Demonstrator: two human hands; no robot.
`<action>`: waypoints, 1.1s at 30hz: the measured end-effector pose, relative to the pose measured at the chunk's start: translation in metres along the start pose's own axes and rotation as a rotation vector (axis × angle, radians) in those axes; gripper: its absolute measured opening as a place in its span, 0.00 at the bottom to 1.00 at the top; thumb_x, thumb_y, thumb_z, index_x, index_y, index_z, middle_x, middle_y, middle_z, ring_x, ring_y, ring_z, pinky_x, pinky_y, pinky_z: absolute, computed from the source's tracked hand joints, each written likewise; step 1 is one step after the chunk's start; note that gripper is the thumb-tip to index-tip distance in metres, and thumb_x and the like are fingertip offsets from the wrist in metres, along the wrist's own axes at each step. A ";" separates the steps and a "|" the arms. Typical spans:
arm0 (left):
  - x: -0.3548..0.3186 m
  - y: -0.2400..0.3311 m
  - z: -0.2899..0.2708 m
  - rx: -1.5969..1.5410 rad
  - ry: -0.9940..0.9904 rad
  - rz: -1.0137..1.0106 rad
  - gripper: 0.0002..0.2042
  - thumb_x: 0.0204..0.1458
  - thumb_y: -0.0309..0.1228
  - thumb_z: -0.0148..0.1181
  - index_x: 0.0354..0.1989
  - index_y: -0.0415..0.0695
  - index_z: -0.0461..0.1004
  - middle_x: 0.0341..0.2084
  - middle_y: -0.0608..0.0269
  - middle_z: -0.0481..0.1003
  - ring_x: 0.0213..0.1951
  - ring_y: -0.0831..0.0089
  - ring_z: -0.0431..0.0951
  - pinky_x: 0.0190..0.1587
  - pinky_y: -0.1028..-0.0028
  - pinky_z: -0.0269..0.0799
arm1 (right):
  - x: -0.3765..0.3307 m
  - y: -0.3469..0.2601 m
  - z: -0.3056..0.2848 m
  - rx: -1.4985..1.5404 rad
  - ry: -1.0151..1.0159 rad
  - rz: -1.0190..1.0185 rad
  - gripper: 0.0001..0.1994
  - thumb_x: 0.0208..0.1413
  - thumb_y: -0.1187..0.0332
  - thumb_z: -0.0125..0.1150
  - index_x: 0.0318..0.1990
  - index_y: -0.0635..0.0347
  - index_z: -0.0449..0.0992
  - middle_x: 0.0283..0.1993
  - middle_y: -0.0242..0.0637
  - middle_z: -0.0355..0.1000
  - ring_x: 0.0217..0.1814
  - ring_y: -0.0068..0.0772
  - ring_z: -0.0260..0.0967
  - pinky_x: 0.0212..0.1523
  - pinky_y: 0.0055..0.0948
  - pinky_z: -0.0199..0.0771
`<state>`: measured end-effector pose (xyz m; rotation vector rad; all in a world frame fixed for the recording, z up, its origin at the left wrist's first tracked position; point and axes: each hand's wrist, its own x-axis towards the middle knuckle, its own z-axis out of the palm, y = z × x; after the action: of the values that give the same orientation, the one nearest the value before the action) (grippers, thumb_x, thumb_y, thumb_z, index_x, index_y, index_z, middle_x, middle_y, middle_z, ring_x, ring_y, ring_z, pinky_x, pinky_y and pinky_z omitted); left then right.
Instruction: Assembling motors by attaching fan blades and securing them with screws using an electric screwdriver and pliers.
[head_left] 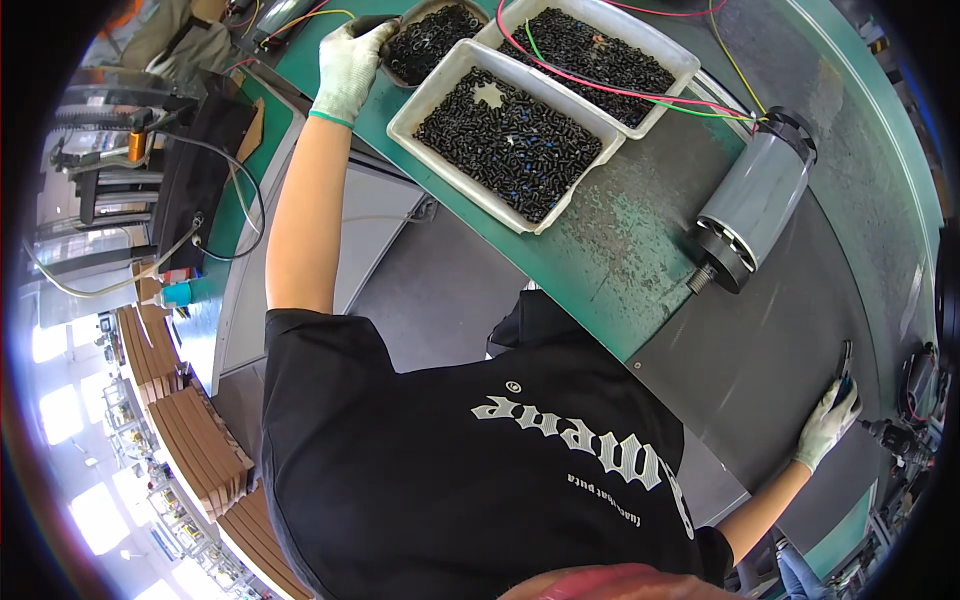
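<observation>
My left hand (348, 66), in a white knitted glove with dark fingertips, is closed at the left rim of a dark round bowl (401, 72). The bowl holds many small black rings. Whether the fingers grip its rim or a small piece cannot be made out. Far to the right, my right hand (828, 424), gloved too, is closed around a slim dark hand tool (847, 362) over the dark mat. Between my hands a grey cylindrical motor (758, 196) lies on its side, its threaded shaft end pointing toward me.
Two white trays (409, 132) of small black screw-like parts stand beside the bowl on the green worktop (600, 290). Red, green and yellow wires (690, 103) run from the motor across the trays. A power driver (897, 438) lies past my right hand. Cardboard stacks (198, 452) stand at left.
</observation>
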<state>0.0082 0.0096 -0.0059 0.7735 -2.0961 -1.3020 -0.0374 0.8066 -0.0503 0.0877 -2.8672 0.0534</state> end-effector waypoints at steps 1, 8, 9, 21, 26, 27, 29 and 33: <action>0.000 0.002 0.004 -0.001 -0.011 0.005 0.10 0.53 0.29 0.63 0.41 0.37 0.79 0.28 0.67 0.78 0.23 0.86 0.68 0.25 0.84 0.63 | -0.002 -0.001 0.001 -0.041 0.022 -0.013 0.27 0.65 0.51 0.44 0.60 0.65 0.63 0.57 0.58 0.61 0.61 0.59 0.58 0.61 0.46 0.58; 0.000 0.009 0.016 -0.176 -0.106 0.034 0.07 0.55 0.26 0.60 0.39 0.36 0.75 0.28 0.63 0.76 0.25 0.83 0.71 0.27 0.83 0.65 | 0.002 0.004 0.003 -0.030 0.030 0.004 0.26 0.65 0.51 0.45 0.60 0.65 0.63 0.57 0.59 0.61 0.61 0.59 0.58 0.61 0.46 0.59; 0.000 0.008 0.014 -0.184 -0.106 0.035 0.07 0.55 0.26 0.60 0.39 0.36 0.75 0.28 0.63 0.76 0.25 0.83 0.71 0.27 0.83 0.65 | 0.004 0.005 0.002 -0.029 0.036 -0.014 0.26 0.65 0.52 0.45 0.60 0.65 0.63 0.57 0.59 0.61 0.61 0.59 0.58 0.61 0.46 0.59; -0.210 0.137 0.119 -1.309 -0.667 -0.413 0.05 0.56 0.23 0.55 0.40 0.38 0.72 0.33 0.58 0.76 0.30 0.72 0.77 0.34 0.75 0.74 | -0.007 -0.195 -0.080 1.202 0.152 0.648 0.17 0.60 0.59 0.58 0.52 0.57 0.72 0.49 0.33 0.72 0.37 0.18 0.67 0.33 0.19 0.69; -0.274 0.166 0.192 -1.530 -0.930 -0.668 0.05 0.56 0.23 0.58 0.38 0.42 0.70 0.34 0.59 0.77 0.31 0.74 0.78 0.33 0.75 0.75 | -0.003 -0.284 -0.117 1.486 -0.274 0.202 0.09 0.56 0.67 0.63 0.40 0.63 0.76 0.32 0.28 0.73 0.28 0.12 0.66 0.29 0.14 0.67; -0.276 0.165 0.196 -1.544 -0.923 -0.652 0.04 0.56 0.23 0.58 0.38 0.42 0.69 0.34 0.59 0.76 0.30 0.74 0.78 0.32 0.76 0.73 | -0.002 -0.288 -0.120 1.477 -0.258 0.225 0.09 0.56 0.67 0.63 0.40 0.63 0.76 0.32 0.28 0.73 0.28 0.12 0.66 0.29 0.14 0.67; -0.282 0.163 0.204 -1.577 -0.907 -0.613 0.04 0.56 0.23 0.57 0.38 0.42 0.69 0.34 0.59 0.76 0.29 0.76 0.77 0.30 0.78 0.71 | -0.002 -0.292 -0.130 1.529 -0.221 0.261 0.09 0.56 0.68 0.63 0.39 0.64 0.75 0.30 0.28 0.72 0.28 0.12 0.65 0.29 0.14 0.66; -0.294 0.167 0.207 -1.545 -0.919 -0.590 0.04 0.57 0.23 0.57 0.38 0.40 0.70 0.32 0.60 0.76 0.25 0.82 0.72 0.27 0.82 0.67 | -0.002 -0.285 -0.131 1.501 -0.247 0.188 0.09 0.56 0.72 0.61 0.41 0.67 0.75 0.32 0.29 0.71 0.28 0.12 0.62 0.28 0.12 0.62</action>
<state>0.0325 0.4041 0.0234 -0.0234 -0.5646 -3.2505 0.0182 0.5283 0.0837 0.1019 -2.3093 2.2296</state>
